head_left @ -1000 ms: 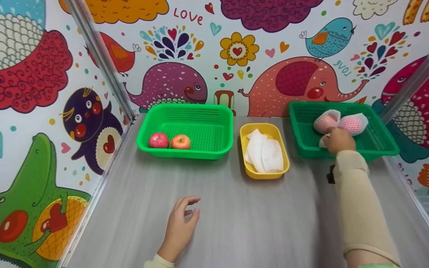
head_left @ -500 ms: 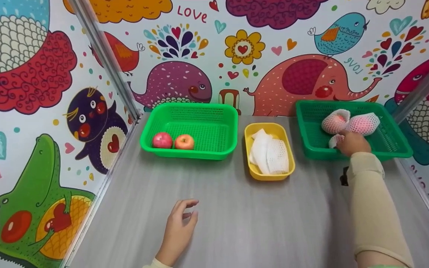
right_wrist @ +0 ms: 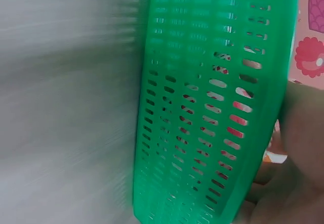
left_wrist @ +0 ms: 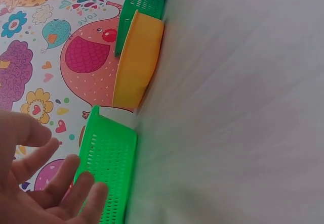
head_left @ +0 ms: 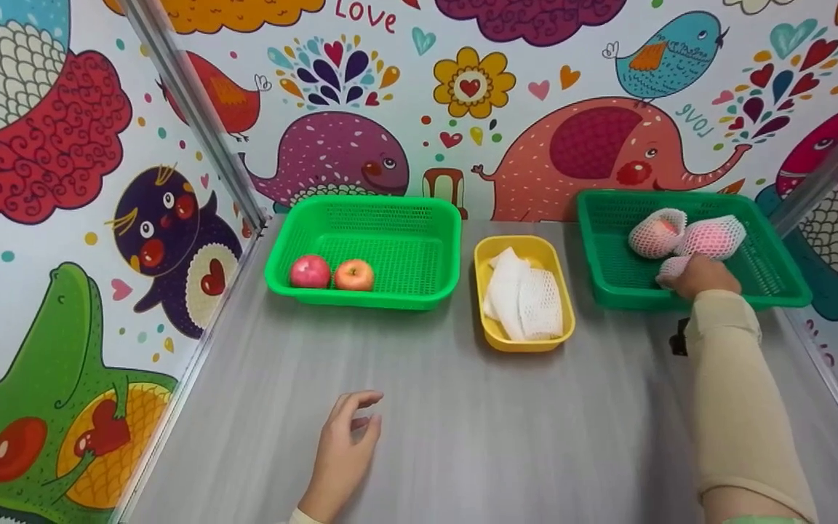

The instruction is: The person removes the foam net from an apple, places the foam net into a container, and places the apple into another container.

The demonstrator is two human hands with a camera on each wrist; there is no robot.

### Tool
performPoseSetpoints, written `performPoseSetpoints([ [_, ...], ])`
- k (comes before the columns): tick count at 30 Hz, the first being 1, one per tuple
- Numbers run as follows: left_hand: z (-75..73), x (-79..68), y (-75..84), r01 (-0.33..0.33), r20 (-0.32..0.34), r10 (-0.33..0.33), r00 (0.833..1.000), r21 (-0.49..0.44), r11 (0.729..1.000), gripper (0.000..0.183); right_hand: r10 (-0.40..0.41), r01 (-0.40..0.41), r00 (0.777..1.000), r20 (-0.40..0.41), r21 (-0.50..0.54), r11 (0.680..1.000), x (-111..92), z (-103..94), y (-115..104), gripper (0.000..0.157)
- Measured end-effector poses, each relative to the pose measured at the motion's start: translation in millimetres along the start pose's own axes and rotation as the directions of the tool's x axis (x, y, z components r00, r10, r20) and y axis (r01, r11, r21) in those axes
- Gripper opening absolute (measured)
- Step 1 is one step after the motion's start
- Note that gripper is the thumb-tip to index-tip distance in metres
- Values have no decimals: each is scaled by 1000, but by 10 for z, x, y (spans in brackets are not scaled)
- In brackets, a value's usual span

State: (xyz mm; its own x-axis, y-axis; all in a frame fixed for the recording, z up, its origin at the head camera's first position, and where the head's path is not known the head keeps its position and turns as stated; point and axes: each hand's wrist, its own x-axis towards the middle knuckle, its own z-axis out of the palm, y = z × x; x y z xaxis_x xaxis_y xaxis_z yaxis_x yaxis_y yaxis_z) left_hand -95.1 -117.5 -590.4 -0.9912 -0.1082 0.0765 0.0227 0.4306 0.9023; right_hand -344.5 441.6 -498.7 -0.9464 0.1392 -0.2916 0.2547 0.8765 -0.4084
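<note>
My right hand [head_left: 710, 276] reaches over the near rim of the dark green basket [head_left: 604, 297], its fingers on an apple in a white foam net [head_left: 671, 270]. Two more net-wrapped apples, one on the left [head_left: 656, 234] and one on the right [head_left: 716, 236], lie just behind it. In the right wrist view the basket wall [right_wrist: 202, 107] covers most of what that hand holds. My left hand [head_left: 340, 451] hovers over the grey table, fingers loosely bent, holding nothing. The left wrist view shows its fingers [left_wrist: 66, 181] spread apart.
A bright green basket [head_left: 419, 298] at the back left holds two bare apples, a red one [head_left: 310, 271] and a paler one [head_left: 354, 275]. Between the baskets, a yellow tray [head_left: 488, 336] contains white foam nets [head_left: 524, 295]. Printed walls [head_left: 463, 167] close the back and sides.
My right hand has shifted a little to the right inside the dark green basket, and the net-wrapped apple has moved with it. The left hand stays nearly still. The head view has shifted slightly.
</note>
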Motion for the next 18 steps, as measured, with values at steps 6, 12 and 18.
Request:
performPoseSetpoints([
  [6, 47, -41, -24, 37, 14, -37, 999, -9, 999, 27, 59, -60, 997, 41, 8, 998, -55, -111, -104, 74],
  [12, 68, -54, -58, 53, 6, -53, 999, 1, 999, 27, 101, -104, 989, 111, 14, 995, 31, -142, -68, 82],
  [18, 102, -56, -102, 52, 17, -52, 998, 11, 999, 27, 122, -127, 985, 119, 41, 991, 120, -115, 49, 84],
])
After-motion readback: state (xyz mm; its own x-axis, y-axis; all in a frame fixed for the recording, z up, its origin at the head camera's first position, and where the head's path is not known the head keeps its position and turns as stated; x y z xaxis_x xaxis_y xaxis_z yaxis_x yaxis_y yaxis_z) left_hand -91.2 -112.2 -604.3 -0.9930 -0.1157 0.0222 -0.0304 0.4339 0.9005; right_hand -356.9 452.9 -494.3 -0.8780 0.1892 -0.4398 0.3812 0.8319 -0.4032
